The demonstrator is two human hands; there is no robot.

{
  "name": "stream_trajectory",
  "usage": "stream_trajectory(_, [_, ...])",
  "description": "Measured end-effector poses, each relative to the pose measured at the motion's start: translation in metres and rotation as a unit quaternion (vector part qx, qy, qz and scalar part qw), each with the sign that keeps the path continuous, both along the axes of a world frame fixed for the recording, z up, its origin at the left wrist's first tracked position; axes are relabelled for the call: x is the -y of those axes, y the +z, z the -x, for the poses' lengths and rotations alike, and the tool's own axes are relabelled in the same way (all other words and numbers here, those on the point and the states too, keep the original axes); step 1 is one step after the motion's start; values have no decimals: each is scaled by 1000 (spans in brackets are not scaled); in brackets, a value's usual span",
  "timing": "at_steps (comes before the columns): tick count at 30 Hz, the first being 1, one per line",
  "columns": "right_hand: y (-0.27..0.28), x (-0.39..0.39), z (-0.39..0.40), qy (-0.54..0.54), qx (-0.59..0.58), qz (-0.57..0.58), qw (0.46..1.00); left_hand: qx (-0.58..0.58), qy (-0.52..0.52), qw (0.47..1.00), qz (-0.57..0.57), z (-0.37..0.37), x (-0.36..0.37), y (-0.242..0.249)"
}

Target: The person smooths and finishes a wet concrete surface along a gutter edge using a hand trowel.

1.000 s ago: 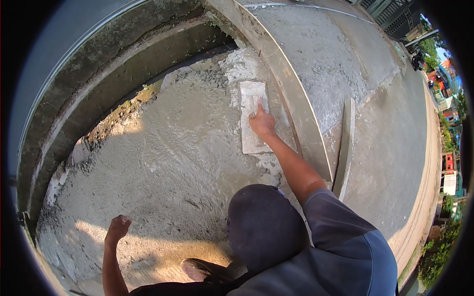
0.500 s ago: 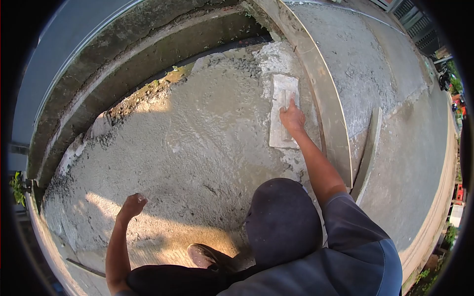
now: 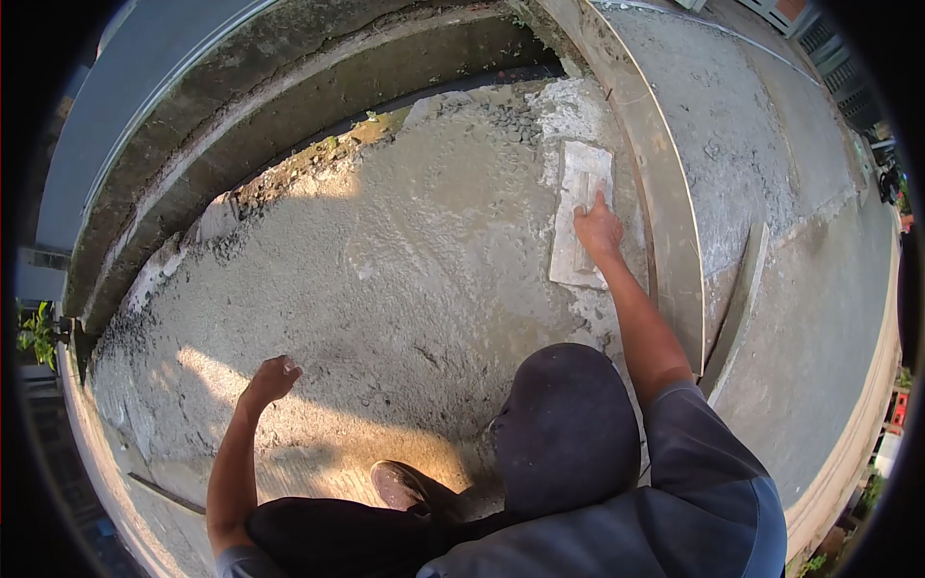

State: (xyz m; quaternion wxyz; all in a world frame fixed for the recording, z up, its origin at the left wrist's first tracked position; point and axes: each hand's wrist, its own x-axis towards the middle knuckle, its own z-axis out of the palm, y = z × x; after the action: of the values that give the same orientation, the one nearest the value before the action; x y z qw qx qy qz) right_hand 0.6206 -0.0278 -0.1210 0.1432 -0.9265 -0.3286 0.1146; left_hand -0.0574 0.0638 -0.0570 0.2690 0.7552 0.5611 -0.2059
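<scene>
My right hand (image 3: 598, 229) grips the handle of a pale, cement-caked hand float (image 3: 568, 236), index finger stretched along it. The float lies flat on wet grey concrete (image 3: 385, 250), beside a long curved-looking form board (image 3: 665, 183). On the other side my left hand (image 3: 274, 379) hovers over the rougher concrete, fingers curled closed, with nothing visible in it. Its fingertips look whitish with cement; the palm is hidden.
A low concrete wall (image 3: 318, 106) borders the far side, with a dark gap and loose rubble (image 3: 299, 178) along its foot. Right of the form board a plank (image 3: 740, 299) lies on hardened paving (image 3: 809, 337). My shoe (image 3: 397, 485) rests at the near edge.
The camera view has shifted slightly, so the scene sits further right. My right hand and the float look unmoved against the form board.
</scene>
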Motion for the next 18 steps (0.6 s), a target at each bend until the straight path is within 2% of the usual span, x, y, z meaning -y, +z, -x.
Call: stream_trajectory(18, [-1,-2,-3,0,-2,17,1000,-12,11,999,29,-5,0,1])
